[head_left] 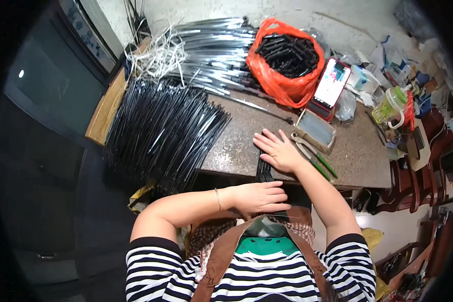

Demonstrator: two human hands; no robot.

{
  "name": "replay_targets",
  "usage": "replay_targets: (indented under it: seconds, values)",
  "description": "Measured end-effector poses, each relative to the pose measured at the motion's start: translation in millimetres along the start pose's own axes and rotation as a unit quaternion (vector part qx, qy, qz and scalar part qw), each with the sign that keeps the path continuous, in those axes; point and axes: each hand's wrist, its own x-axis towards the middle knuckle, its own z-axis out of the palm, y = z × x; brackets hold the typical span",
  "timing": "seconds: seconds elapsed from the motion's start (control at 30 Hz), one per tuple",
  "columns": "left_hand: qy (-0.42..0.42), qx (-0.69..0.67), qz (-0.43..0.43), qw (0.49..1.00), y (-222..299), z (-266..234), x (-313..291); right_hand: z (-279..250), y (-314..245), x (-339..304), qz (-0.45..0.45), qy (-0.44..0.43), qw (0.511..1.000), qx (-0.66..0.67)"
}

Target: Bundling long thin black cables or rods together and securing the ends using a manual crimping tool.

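A small bunch of thin black strips (pixel 263 171) lies across the near edge of the table and hangs over it toward my lap. On the bunch's far end my right hand (pixel 283 152) rests flat with its fingers spread. My left hand (pixel 260 197) is below the table edge, palm down over the near end of the strips, its fingers stretched out and slightly apart. What lies under the left palm is hidden. Beside my right hand are pliers (pixel 314 158) with green handles and a shallow box (pixel 314 130) with a grey top surface.
A large pile of thin black rods (pixel 161 133) covers the table's left side. Behind it lie shiny strips (pixel 214 50) and tangled white ties (pixel 158 58). An orange bag (pixel 267 83) holds short black pieces. A phone (pixel 332 83) leans beside it; a green-lidded bottle (pixel 391 105) stands right.
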Motion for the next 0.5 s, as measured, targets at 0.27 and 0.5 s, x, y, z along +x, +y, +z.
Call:
replay_targets:
  seconds: [0.27, 0.5]
  values:
    - [0.201, -0.163, -0.097, 0.961, 40, -18, 4, -11, -30, -38, 0.066, -0.014, 0.951, 0.302]
    - [0.190, -0.096, -0.283, 0.935, 30, -18, -3, -77, 49, -48, 0.309, 0.189, 0.930, 0.061]
